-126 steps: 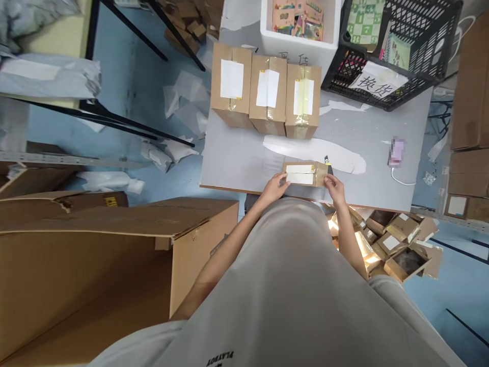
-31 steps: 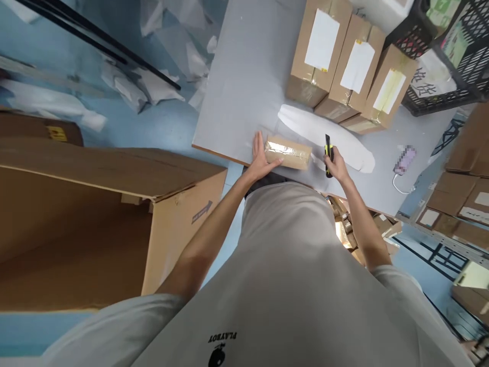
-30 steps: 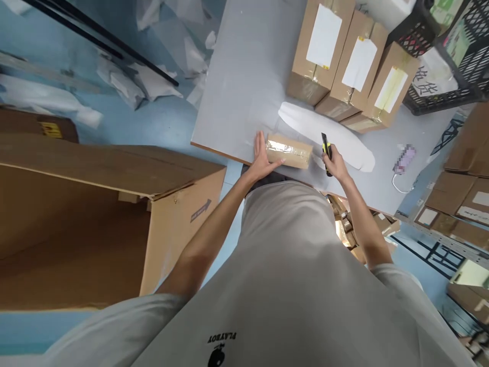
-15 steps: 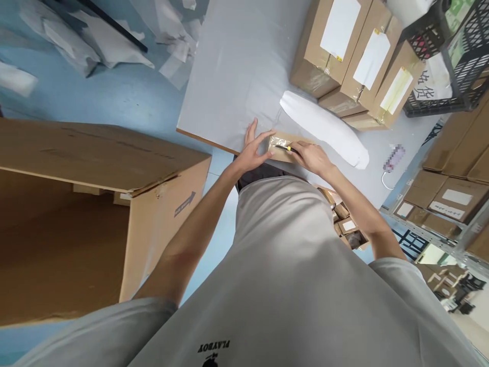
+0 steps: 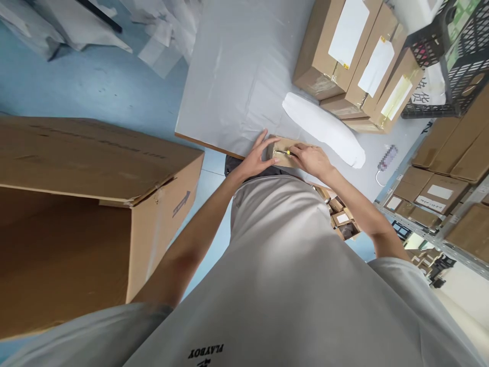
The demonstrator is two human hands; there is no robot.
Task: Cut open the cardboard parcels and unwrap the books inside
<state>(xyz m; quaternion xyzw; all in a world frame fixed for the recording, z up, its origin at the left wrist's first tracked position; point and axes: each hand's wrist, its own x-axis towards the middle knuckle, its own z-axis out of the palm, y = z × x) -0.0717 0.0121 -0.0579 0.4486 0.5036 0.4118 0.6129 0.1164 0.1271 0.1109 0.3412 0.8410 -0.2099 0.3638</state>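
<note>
Carton (image 5: 287, 143): small, brown, sealed with clear tape, lying on the gray table (image 5: 229, 76) close to the brown-edged side nearest the person.
Left hand (image 5: 256, 160): at the carton's left end, gripping it between thumb on the near edge and forefinger on the far edge; the other visible fingers spread away from it.
Right hand (image 5: 315, 160): over the carton's right part, fingers curled and pinching the box cutter (image 5: 288, 152).
Cutter blade: low along the carton's taped top, pointing toward its left end; whether the tape is slit is too small to tell.
White strip (image 5: 324, 130): long, round-ended, flat on the table just beyond the carton and rightward.
Parcel boxes (image 5: 376, 67): three, brown, side by side, farther beyond the carton to the right, each taped and bearing a label.
Black plastic crate (image 5: 430, 111): lattice-walled, well to the carton's right and beyond, with a handwritten paper sign (image 5: 431, 84) on its side.
Lilac object (image 5: 387, 158): pixelated, well right of the carton, with a white cord (image 5: 378, 178).
Shipping box (image 5: 160, 229): large, open, well left of the carton and nearer the viewer, an arrow printed on its wall.
Small boxes (image 5: 343, 218): heaped below table height, right of the carton and nearer the viewer.
Metal shelf (image 5: 431, 237): well right of the carton, loaded with brown boxes.
</note>
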